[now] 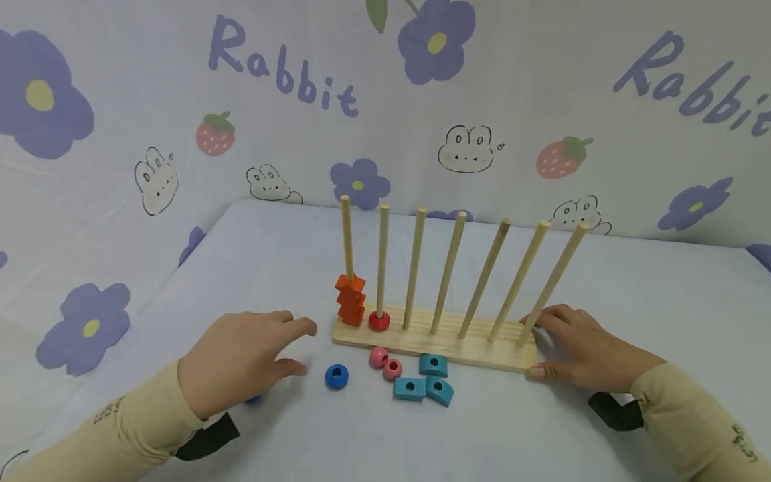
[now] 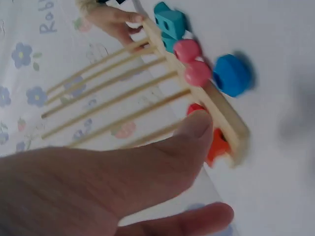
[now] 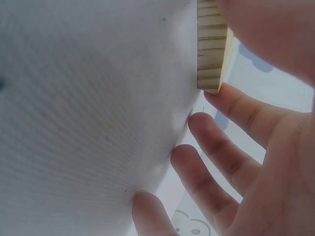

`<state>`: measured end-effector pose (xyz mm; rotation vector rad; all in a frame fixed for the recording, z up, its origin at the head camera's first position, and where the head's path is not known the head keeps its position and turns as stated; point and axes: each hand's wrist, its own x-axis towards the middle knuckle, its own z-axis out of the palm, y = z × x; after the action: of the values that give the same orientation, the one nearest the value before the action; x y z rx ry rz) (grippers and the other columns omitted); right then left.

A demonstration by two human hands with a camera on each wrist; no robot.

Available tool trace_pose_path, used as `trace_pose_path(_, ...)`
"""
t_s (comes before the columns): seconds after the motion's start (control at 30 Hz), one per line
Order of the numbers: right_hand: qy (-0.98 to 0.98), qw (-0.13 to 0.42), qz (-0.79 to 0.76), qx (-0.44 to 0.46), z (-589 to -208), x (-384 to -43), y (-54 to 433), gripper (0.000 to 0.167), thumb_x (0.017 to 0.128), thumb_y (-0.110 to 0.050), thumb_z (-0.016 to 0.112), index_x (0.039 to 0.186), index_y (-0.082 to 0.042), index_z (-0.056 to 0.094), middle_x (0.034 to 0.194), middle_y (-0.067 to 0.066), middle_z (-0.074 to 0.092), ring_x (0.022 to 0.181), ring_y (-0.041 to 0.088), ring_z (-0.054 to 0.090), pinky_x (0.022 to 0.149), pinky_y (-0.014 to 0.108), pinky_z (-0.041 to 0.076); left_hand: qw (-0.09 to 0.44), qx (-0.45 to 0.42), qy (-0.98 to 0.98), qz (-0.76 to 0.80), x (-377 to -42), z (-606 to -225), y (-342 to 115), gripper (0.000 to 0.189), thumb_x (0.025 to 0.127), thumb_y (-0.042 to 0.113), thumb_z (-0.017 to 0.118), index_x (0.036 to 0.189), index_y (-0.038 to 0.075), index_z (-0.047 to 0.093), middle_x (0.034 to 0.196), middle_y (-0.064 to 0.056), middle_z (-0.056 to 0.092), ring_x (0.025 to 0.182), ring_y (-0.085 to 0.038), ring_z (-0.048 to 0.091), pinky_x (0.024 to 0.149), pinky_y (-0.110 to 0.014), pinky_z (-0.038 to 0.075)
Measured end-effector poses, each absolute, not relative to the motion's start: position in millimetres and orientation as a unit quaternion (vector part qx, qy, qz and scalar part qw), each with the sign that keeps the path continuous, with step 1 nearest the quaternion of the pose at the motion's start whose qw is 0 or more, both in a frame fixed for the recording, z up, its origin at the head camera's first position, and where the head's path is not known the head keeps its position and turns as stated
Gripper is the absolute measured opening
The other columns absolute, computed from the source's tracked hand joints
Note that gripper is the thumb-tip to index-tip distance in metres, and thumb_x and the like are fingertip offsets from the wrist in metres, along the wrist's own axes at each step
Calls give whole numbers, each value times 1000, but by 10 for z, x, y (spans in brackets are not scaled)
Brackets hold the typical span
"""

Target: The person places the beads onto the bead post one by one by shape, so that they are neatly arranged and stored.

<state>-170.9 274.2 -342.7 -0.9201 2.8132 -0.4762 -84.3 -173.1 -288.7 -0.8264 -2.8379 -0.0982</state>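
Observation:
A wooden peg stacker [image 1: 434, 341] with several upright rods stands on the table. Orange star-like pieces [image 1: 351, 301] are stacked on its leftmost rod, and a red bead [image 1: 379, 321] sits at the foot of the neighbouring one. At the right end of the base, my right hand [image 1: 578, 348] grips the board, thumb at the front edge and index finger behind. My left hand [image 1: 241, 355], thumb and fingers apart and holding nothing, is left of the stacker. Nearest to it lies a blue bead [image 1: 336, 377]; another blue piece [image 1: 253, 399] is mostly hidden beneath that hand.
Two pink beads [image 1: 392, 369] lie in front of the base. Beside them are teal blocks [image 1: 409, 389] with holes, one arched. White cloth [image 1: 512, 435] covers the table, and a printed curtain [image 1: 385, 120] hangs behind.

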Motion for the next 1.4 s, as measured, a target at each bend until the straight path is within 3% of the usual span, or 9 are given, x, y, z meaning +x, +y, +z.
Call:
trace_pose_path(0.27, 940, 78, -158, -291, -3395, -1697, 2708, 71, 81, -59, 65, 135, -18, 48, 134, 14, 43, 121, 40, 39, 94, 63, 35, 33, -202, -978, -40, -744, -3087, -2093, 41, 66, 45, 83, 95, 23, 65, 72, 14, 52, 56, 0, 44, 46, -21, 34)
trace_pose_path(0.47, 942, 79, -160, -283, -3390, -1679, 2714, 71, 79, -61, 65, 134, -18, 49, 134, 13, 43, 122, 38, 39, 95, 63, 35, -46, -212, -976, -34, -733, -3184, -2125, 35, 67, 38, 85, 94, 26, 65, 71, 15, 47, 56, -1, 39, 49, -21, 36)
trace_pose_path(0.67, 943, 86, -162, -277, -3404, -1688, 2709, 73, 78, -63, 64, 135, -19, 48, 135, 13, 43, 123, 39, 38, 96, 64, 34, -52, -246, -967, -44, -778, -3194, -2141, 30, 68, 31, 85, 88, 26, 64, 73, 16, 47, 59, 0, 41, 51, -22, 38)
trace_pose_path(0.9, 943, 81, -160, -280, -3402, -1690, 2721, 71, 79, -63, 64, 134, -20, 49, 134, 12, 43, 122, 37, 39, 95, 63, 35, 34, -253, -964, -78, -879, -2841, -2035, 20, 76, 33, 80, 89, 24, 67, 78, 16, 57, 60, 2, 46, 52, -19, 40)
trace_pose_path(1.2, 941, 78, -159, -290, -3381, -1706, 2731, 69, 80, -59, 65, 133, -18, 50, 134, 15, 43, 121, 39, 40, 94, 62, 36, 128, -255, -949, -134, -1101, -2221, -1781, 20, 87, 31, 70, 105, 21, 68, 85, 7, 70, 65, -6, 53, 55, -24, 44)
trace_pose_path(1.4, 940, 93, -176, -278, -3398, -1697, 2750, 69, 79, -59, 66, 133, -19, 49, 135, 15, 42, 122, 41, 37, 93, 65, 35, 251, -297, -903, -180, -1250, -1969, -1479, 26, 88, 27, 71, 111, 15, 67, 92, 3, 69, 69, -9, 56, 57, -27, 45)
